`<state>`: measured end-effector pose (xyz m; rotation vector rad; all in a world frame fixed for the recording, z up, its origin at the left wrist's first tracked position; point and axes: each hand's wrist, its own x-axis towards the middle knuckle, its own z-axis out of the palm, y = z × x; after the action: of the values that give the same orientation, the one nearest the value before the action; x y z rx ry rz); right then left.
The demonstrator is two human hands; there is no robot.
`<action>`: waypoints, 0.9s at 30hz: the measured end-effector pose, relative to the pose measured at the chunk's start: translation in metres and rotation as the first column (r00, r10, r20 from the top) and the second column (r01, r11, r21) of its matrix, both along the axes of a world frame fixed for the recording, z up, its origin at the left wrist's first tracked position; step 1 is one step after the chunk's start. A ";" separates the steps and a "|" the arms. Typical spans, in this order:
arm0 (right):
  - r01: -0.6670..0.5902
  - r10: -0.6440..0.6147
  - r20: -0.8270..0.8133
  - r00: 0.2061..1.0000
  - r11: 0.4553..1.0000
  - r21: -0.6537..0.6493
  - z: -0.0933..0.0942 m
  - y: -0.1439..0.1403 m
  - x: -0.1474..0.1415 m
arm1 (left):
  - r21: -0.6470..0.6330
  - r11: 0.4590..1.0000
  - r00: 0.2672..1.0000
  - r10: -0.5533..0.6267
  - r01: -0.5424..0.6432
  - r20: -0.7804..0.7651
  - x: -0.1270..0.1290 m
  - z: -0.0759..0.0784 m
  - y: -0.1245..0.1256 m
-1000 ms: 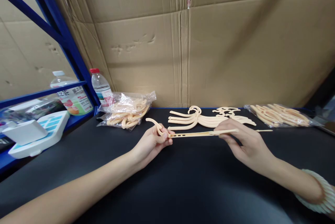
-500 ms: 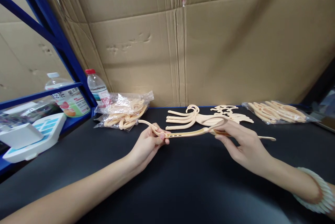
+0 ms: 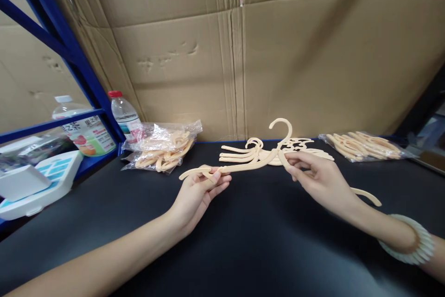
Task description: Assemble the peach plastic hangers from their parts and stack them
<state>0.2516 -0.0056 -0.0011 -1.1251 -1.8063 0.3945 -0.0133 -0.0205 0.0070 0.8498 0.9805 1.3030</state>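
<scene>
A cream plastic clothes hanger (image 3: 248, 166) is held up over the black table, its curved hook pointing upward. My left hand (image 3: 199, 191) pinches the hanger's left arm near its end between thumb and fingers. Closed around the right arm, just beside the hook's base, is my right hand (image 3: 318, 176); it hides part of that arm, whose tip shows beyond the wrist. Behind the held hanger lie several cream hanger pieces (image 3: 236, 158) on the table, partly covered by the hanger and my right hand.
Clear bags of cream hanger parts lie at the back left (image 3: 163, 146) and back right (image 3: 365, 145). On the left stand a red-capped bottle (image 3: 125, 114), a larger white-capped bottle (image 3: 86, 135) and a white and blue case (image 3: 48, 183). A cardboard wall (image 3: 181, 70) closes the back.
The hanger has been turned: its hook, lying low by my right hand before, now stands upright. Both hands keep their hold, and the view has shifted slightly.
</scene>
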 end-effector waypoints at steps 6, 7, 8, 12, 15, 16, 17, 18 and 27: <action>0.008 -0.011 0.083 0.996 0.999 0.039 -0.004 0.015 0.010 | -0.201 0.946 0.945 -0.287 0.254 -0.158 0.012 0.004 -0.031; 0.001 -0.004 0.096 0.995 0.999 0.034 -0.004 0.017 0.011 | -0.227 0.913 0.900 -0.384 0.338 -0.205 0.015 0.005 -0.039; -0.011 0.008 0.111 0.994 1.000 0.027 -0.005 0.017 0.011 | -0.223 0.879 0.832 -0.472 0.421 -0.290 0.017 0.006 -0.047; -0.095 0.103 0.209 0.972 0.994 -0.049 -0.003 0.013 0.006 | 0.166 0.708 0.469 -0.256 0.686 -0.845 0.019 0.010 -0.065; -0.113 0.165 0.330 0.929 0.979 -0.172 0.000 0.004 0.001 | 0.243 0.522 0.222 0.104 0.818 -0.969 0.015 0.011 -0.066; -0.099 0.169 0.369 0.914 0.974 -0.202 0.000 0.002 0.000 | 0.219 0.506 0.151 0.172 0.834 -0.973 0.014 0.010 -0.065; -0.083 0.165 0.406 0.899 0.974 -0.212 0.001 -0.001 -0.001 | 0.193 0.508 0.090 0.220 0.840 -0.971 0.013 0.010 -0.063; -0.069 0.153 0.440 0.885 0.977 -0.202 0.001 -0.003 -0.002 | 0.174 0.516 0.045 0.252 0.839 -0.967 0.013 0.009 -0.063; -0.046 0.111 0.552 0.826 0.990 -0.131 0.001 -0.009 -0.004 | 0.096 0.567 -0.071 0.264 0.818 -0.962 0.013 0.004 -0.061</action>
<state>0.2473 -0.0144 -0.0005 -1.3439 -2.3751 0.2247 -0.0006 -0.0819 0.0114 2.8665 1.0418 0.2354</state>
